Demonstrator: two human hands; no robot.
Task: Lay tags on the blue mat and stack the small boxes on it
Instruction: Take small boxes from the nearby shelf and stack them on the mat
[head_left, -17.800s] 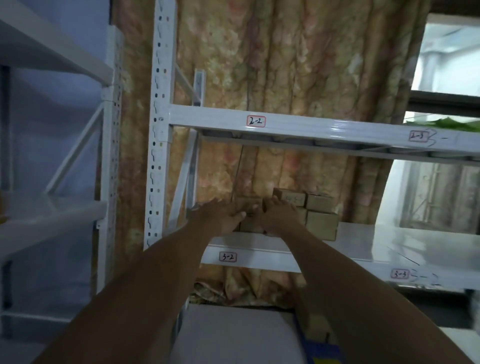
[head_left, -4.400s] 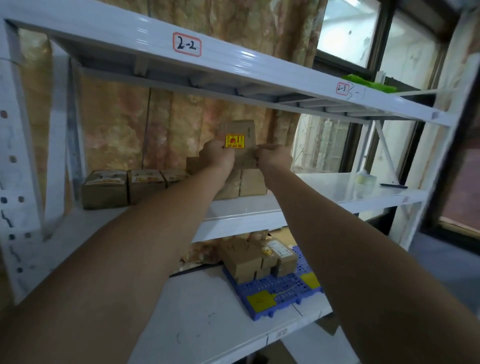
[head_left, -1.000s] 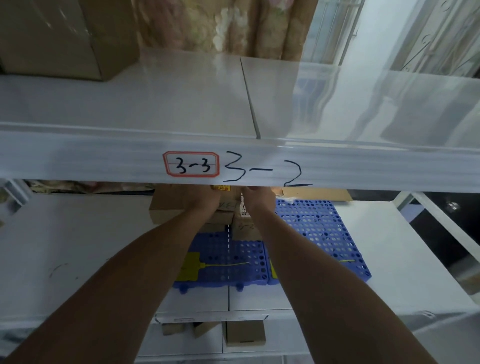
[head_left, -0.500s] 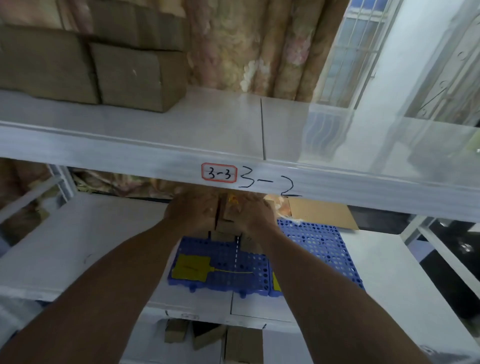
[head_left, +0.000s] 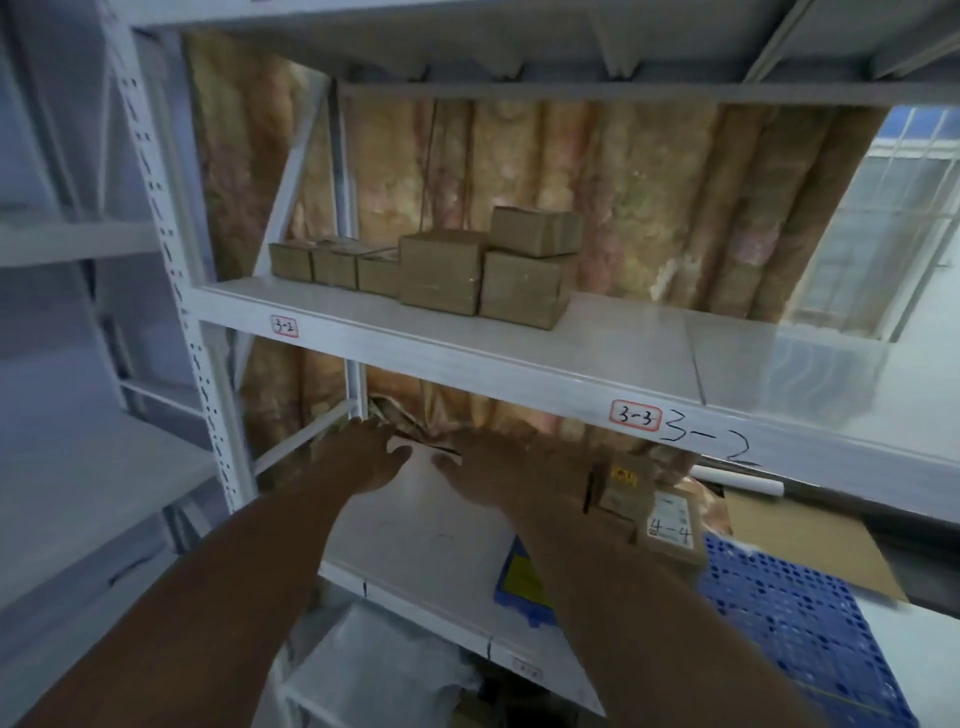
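Note:
Both my hands are raised in front of the lower shelf, empty, fingers spread. My left hand (head_left: 363, 457) is left of my right hand (head_left: 498, 467). The blue perforated mat (head_left: 810, 613) lies on the lower shelf at the right, partly hidden by my right forearm. A yellow tag (head_left: 522, 577) lies on its left end. Several small brown boxes (head_left: 649, 509) are stacked on the mat beside my right wrist; one reads "4-4". More small boxes (head_left: 441, 270) stand on the shelf above.
The white shelf beam (head_left: 519, 374) marked 3-2 and 3-3 crosses just above my hands. A white upright post (head_left: 171, 249) stands at the left. A flat cardboard sheet (head_left: 810, 540) lies behind the mat. A patterned curtain hangs behind the rack.
My hands have let go of the boxes on the mat and lifted away to the left, now open. My view has swung up and left toward the upper shelf.

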